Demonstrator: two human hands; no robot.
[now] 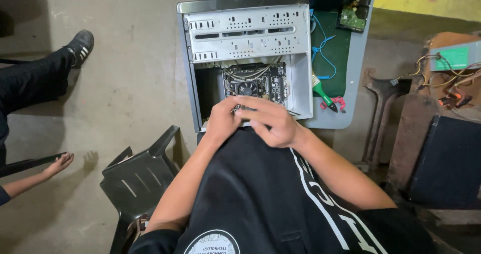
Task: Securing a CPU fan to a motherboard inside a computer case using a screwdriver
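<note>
An open grey computer case [300, 78] lies on its side on a low grey table [358, 63]. A dark motherboard [255, 81] with a round fan sits inside it. My left hand [223, 118] and my right hand [268, 121] meet at the case's near edge, just below the motherboard. Both curl around a small dark part [236, 109] held between the fingers; most of it is hidden. My black shirt with white stripes fills the bottom of the view.
A green mat [330, 48], blue cable, green-handled brush [320, 93] and circuit board [353, 16] lie right of the case. A dark plastic chair [138, 176] stands at lower left. Another person's leg and shoe [80, 46] and hand [60, 163] are at left. Wired boxes sit at right.
</note>
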